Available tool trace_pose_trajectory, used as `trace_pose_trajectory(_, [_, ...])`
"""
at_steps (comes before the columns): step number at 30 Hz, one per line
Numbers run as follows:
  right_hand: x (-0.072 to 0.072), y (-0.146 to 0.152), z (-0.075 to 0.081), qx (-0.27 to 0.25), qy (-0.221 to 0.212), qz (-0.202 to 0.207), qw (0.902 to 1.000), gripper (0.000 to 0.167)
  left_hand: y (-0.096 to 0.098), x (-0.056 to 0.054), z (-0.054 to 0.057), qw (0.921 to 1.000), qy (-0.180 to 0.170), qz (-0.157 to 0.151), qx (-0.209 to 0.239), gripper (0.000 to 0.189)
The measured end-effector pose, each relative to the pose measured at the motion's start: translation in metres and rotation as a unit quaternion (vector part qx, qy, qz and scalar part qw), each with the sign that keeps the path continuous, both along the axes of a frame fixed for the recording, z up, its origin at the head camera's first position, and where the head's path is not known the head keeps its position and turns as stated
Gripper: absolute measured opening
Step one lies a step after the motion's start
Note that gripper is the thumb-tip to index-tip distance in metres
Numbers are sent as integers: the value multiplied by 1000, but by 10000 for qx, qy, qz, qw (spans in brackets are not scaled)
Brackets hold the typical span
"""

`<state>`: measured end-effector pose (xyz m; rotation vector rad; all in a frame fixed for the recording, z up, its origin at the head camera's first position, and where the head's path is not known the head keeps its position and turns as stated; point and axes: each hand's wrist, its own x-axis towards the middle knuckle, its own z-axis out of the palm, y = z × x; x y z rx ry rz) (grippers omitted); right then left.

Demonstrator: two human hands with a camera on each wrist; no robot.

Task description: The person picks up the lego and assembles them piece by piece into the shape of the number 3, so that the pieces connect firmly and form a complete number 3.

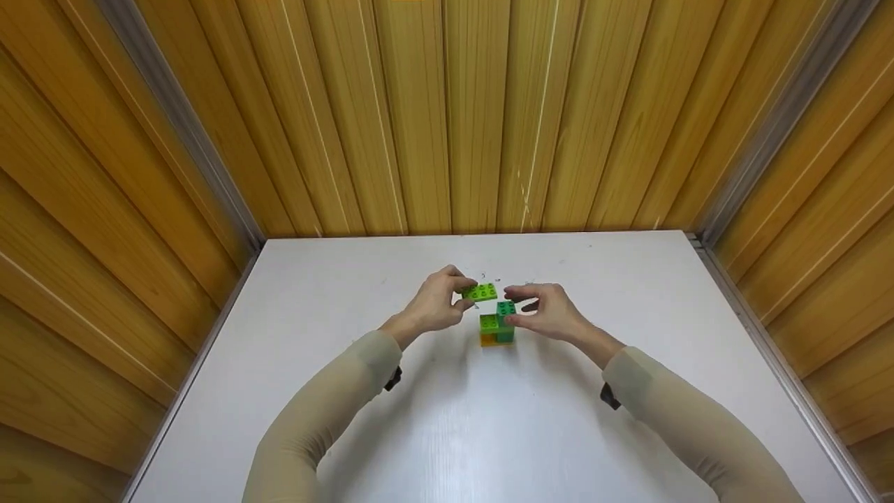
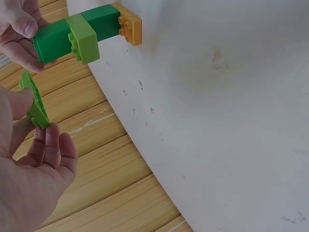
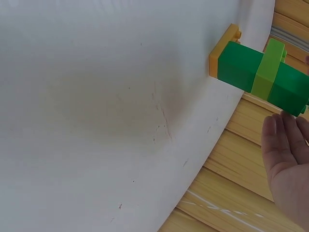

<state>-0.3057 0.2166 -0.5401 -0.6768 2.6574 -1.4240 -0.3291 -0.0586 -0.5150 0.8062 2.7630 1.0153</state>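
Observation:
My left hand [image 1: 441,300] pinches a flat light green toy brick [image 1: 480,291] between thumb and fingers, raised above the table; its studs show in the head view. Beside it stands a stack of toy bricks: a yellow-orange base plate [image 2: 131,24], a dark green brick [image 3: 237,65], a light green brick [image 2: 83,38] jutting out to the left, and another dark green brick [image 1: 506,308] on top. My right hand [image 1: 548,311] is at the top brick, thumb close to its side, the other fingers fairly straight and spread behind it.
The stack stands on a white table [image 1: 447,433] with small dark marks on it. Wood-patterned walls [image 1: 475,119] rise behind and at both sides, with grey metal strips along the corners. Both forearms reach in from the front in beige sleeves [image 1: 328,398].

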Motion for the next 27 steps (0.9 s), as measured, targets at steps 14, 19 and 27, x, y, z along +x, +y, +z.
trace_pose_trajectory(14, [0,-1,0,-341,420,-22,9985,47,17,5,2,9996,-25,-256,-97,39])
trace_pose_trajectory(19, [1,3,-2,-389,468,-83,9981,41,21,6,1,9988,117,-459,-112,37])
trace_pose_trajectory(27, [3,7,-8,-418,407,-71,9983,37,25,9,-3,9987,-236,-461,-19,41])
